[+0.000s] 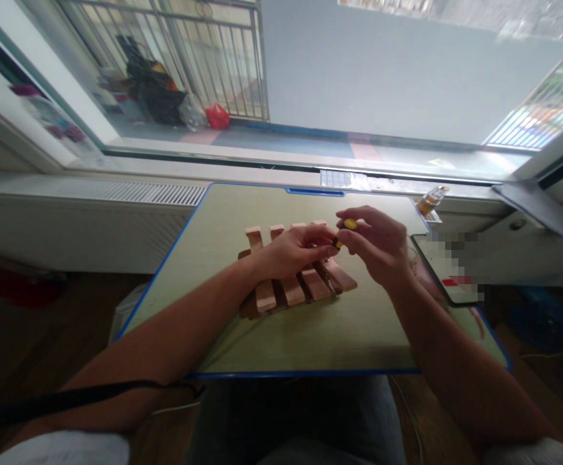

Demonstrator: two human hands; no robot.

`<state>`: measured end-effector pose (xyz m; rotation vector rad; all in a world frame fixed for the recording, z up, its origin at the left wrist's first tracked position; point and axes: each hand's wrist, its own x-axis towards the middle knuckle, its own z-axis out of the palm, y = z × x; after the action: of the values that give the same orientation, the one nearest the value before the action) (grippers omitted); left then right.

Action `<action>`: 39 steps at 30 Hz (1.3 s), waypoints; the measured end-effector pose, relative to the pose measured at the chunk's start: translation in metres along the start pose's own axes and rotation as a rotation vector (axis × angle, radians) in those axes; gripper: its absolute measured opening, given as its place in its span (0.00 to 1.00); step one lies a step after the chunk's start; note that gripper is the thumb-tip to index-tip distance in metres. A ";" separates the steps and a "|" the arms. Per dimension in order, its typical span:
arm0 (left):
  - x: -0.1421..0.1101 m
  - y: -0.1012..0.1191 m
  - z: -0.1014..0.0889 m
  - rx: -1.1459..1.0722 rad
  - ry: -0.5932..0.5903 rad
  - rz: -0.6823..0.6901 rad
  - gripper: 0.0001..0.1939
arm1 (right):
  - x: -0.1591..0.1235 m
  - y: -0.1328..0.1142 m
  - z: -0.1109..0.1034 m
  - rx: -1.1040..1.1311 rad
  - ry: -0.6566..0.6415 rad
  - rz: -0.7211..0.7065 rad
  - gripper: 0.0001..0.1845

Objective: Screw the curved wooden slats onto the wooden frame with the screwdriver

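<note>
A wooden slatted rack (294, 284) lies in the middle of a small green table (310, 336) with a blue rim. My left hand (294, 250) rests on top of the rack, its fingers curled and pinching at something small near its far right end. My right hand (376, 244) hovers just to the right, fingers closed around a small yellow-and-black tool (345, 231) whose tip points at the rack beside my left fingertips. What the left fingers pinch is too small to make out.
A small bottle (431, 199) stands at the table's far right corner. A dark tablet or phone (449, 274) lies along the right edge. Beyond the table are a radiator ledge (117, 190) and a wide window. A black strap (68, 397) crosses my left forearm.
</note>
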<state>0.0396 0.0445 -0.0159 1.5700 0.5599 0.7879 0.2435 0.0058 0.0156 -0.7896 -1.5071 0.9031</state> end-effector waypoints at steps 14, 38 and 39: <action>-0.003 0.009 0.000 0.087 -0.035 -0.001 0.20 | 0.003 0.013 0.002 0.064 0.054 -0.035 0.15; -0.001 0.008 0.000 0.062 0.001 0.031 0.20 | 0.001 -0.001 0.002 0.030 0.021 -0.016 0.11; -0.001 0.008 0.000 0.066 0.001 0.029 0.20 | 0.001 -0.001 0.002 0.025 0.019 -0.015 0.11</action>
<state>0.0383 0.0422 -0.0078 1.6418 0.5705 0.7990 0.2419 0.0059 0.0166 -0.7655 -1.4802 0.8991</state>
